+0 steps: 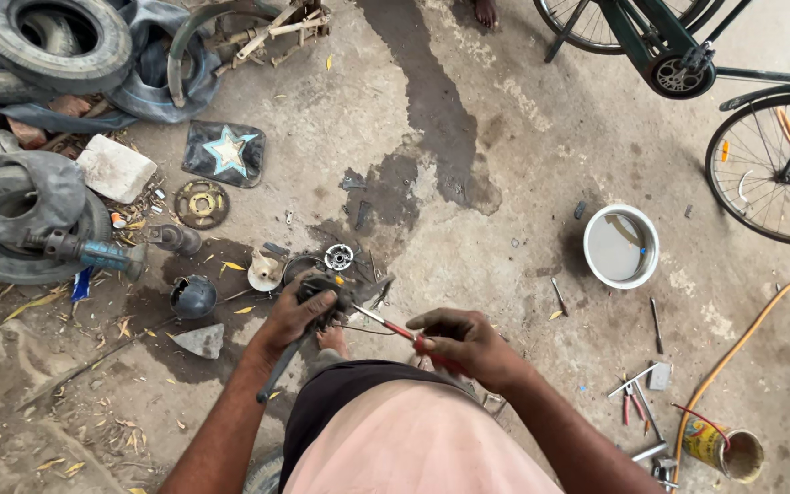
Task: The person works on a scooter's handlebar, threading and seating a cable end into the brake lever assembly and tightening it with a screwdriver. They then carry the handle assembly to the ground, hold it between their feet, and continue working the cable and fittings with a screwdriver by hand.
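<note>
Bowl (621,246) right of tyres (20,215), bicycle (733,82) behind.

A yellow-labelled round tin (729,450) stands open at lower right on the concrete.

Old tyres (43,41), white bowl (621,247), bike wheel (770,169), maybe pliers (631,401) w/ red grips.

This was an open-air bicycle repair workshop on a stained concrete floor (505,137). Around the white bowl (621,246), old tyres (43,41) lay far left, bicycles (733,82) stood just right above, and pliers (631,400) lay below.
</note>
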Tool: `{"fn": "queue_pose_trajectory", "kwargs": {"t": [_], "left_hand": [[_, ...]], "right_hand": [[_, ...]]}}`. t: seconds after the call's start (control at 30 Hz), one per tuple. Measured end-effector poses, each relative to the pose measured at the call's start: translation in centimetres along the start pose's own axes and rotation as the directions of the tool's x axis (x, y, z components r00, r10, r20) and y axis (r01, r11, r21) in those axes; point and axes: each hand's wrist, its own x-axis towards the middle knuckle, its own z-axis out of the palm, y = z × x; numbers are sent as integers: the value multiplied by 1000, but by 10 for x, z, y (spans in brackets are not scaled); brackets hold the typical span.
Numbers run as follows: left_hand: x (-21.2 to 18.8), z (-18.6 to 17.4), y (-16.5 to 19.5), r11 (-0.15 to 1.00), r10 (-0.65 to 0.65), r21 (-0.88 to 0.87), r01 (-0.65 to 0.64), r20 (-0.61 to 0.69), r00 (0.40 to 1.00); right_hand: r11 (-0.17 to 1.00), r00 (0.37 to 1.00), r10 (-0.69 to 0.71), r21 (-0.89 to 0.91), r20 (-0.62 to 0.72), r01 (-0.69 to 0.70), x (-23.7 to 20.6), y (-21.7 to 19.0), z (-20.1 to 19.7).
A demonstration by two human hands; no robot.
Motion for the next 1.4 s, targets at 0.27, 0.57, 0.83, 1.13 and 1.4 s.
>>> {"fn": "queue_pose_trajectory", "kwargs": {"t": [0.27,0.57,0.83,1.13,1.4], "left_hand": [[-1,-2,-7,994,-32,95,46,-141,990],[-7,-3,-2,961,-175,171,218,-234,956],[-8,14,-9,903,-135,380,198,-186,973],[-2,28,-27,941,13,337,40,-153,988],[-9,34,-27,887,-114,419,193,-207,972]], "right_hand": [[703,835,-549,-554,-24,446,3,2,5],[615,875,-482,-699,34,366,9,12,11],[792,999,-34,-611,-25,11,28,14,19],[666,847,-512,-689,-144,285,24,16,24],[679,968,-250,-713,2,177,27,15,25]]}}
